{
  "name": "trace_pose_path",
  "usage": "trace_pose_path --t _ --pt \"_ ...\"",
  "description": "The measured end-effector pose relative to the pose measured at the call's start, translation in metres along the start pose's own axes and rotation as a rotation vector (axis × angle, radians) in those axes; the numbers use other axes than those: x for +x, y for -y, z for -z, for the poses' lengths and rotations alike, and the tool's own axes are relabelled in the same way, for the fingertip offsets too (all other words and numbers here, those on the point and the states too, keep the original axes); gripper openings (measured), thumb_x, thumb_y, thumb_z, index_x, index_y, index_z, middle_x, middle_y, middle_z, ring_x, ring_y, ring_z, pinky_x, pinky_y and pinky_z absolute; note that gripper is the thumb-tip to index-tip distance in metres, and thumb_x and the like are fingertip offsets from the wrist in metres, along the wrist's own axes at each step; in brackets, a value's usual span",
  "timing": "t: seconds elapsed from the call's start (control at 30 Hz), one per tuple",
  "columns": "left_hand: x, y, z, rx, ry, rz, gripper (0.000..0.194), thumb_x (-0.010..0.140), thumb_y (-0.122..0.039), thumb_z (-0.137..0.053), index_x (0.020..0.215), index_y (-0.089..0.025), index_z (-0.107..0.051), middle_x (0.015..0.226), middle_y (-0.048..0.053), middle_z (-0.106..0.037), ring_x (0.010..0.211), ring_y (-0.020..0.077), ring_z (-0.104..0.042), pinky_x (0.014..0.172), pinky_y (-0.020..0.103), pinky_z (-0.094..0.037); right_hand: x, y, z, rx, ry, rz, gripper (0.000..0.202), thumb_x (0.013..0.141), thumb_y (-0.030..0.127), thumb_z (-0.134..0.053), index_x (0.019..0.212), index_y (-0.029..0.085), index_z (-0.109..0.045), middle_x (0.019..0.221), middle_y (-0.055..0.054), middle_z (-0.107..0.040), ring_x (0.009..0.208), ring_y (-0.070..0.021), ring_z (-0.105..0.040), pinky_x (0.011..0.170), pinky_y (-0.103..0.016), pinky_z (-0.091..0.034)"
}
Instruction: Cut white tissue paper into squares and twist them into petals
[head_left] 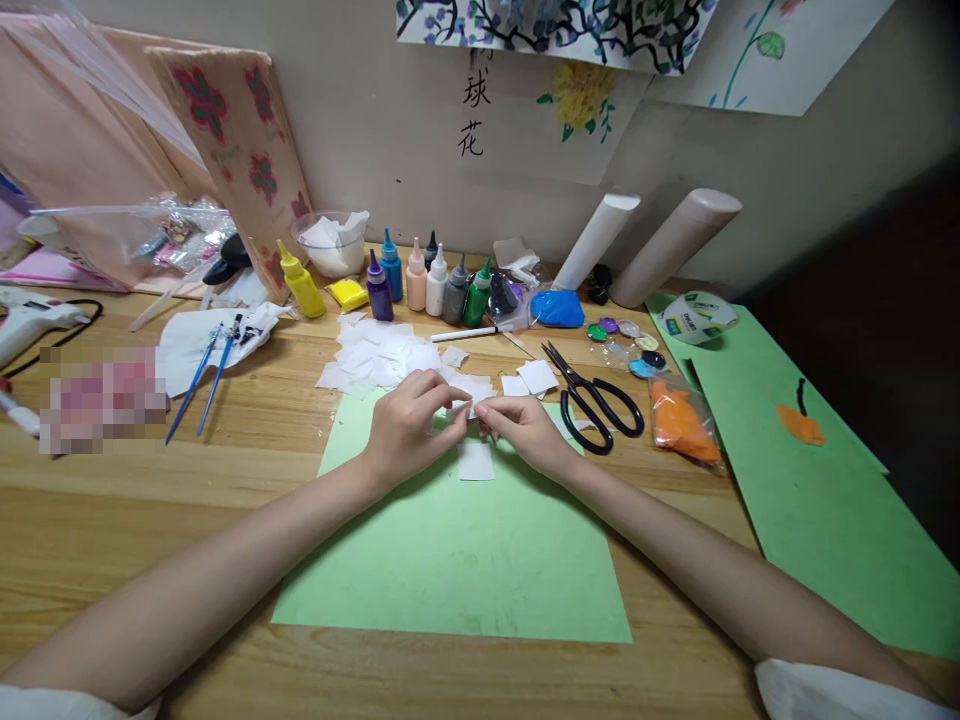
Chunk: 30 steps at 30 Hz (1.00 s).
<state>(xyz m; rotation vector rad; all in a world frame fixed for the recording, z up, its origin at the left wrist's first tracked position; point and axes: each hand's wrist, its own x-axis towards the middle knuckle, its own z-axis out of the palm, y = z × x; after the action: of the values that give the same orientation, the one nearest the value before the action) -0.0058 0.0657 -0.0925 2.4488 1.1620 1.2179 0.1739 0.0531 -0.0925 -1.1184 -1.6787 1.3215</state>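
Over the upper part of a green paper sheet (pixel 450 570), my left hand (pixel 412 428) and my right hand (pixel 527 428) meet fingertip to fingertip. Both are closed in a pinch on a small white paper piece (pixel 459 408), mostly covered by the fingers. Directly below the fingertips, a white paper square (pixel 476 463) lies flat on the green sheet. Beyond my left hand spreads a heap of loose white paper squares (pixel 375 350). A few more squares (pixel 537 376) lie past my right hand, beside black-handled scissors (pixel 592 398).
Paint bottles (pixel 454 292) stand in a row at the back. To the right are an orange clay bag (pixel 681 420), paint lids (pixel 622 340), a tape roll (pixel 699 318) and more green paper (pixel 817 520). Brushes (pixel 206 375) and a glue gun (pixel 34 325) lie left.
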Motion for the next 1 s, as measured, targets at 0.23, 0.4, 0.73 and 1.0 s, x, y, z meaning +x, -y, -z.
trace_pose_path --t 0.23,0.4,0.73,1.0 --pt "-0.0017 0.0009 -0.0020 0.046 -0.007 -0.074 0.008 0.079 -0.025 -0.060 0.082 -0.019 -0.065 0.071 0.001 -0.059 0.069 0.0123 -0.052 0.059 0.023 -0.039 0.0021 -0.0007 -0.0007 0.018 -0.040 -0.025 0.030 0.086 0.035 -0.050 0.070 0.015 -0.064 0.060 0.001 -0.053 0.058 -0.0103 -0.044 0.056 -0.023 -0.033" --pt "-0.0019 0.0000 -0.0017 0.062 -0.012 -0.064 0.010 0.079 -0.025 -0.059 0.072 -0.018 -0.062 0.067 0.001 -0.057 0.066 0.0116 -0.051 0.057 0.023 -0.039 0.0021 -0.0041 0.0004 0.009 0.004 -0.026 0.035 0.089 0.039 -0.045 0.068 0.015 -0.061 0.060 0.001 -0.051 0.060 -0.0110 -0.044 0.060 -0.024 -0.034" --pt "-0.0027 -0.0007 -0.0023 0.061 -0.008 -0.050 0.012 0.076 -0.022 -0.058 0.065 -0.017 -0.059 0.062 -0.001 -0.054 0.062 0.0112 -0.049 0.056 0.023 -0.038 0.0005 -0.0042 0.0004 -0.016 0.043 -0.001 0.032 0.088 0.039 -0.047 0.073 0.015 -0.063 0.064 0.000 -0.052 0.061 -0.0118 -0.045 0.059 -0.024 -0.034" --pt "0.0004 -0.0010 -0.0001 0.030 0.023 -0.035 0.011 0.078 -0.026 -0.059 0.072 -0.018 -0.062 0.066 0.001 -0.057 0.065 0.0123 -0.051 0.058 0.024 -0.039 0.0001 -0.0031 0.0002 0.014 0.010 0.003 0.031 0.088 0.037 -0.048 0.074 0.016 -0.067 0.065 -0.001 -0.056 0.061 -0.0113 -0.045 0.058 -0.024 -0.034"
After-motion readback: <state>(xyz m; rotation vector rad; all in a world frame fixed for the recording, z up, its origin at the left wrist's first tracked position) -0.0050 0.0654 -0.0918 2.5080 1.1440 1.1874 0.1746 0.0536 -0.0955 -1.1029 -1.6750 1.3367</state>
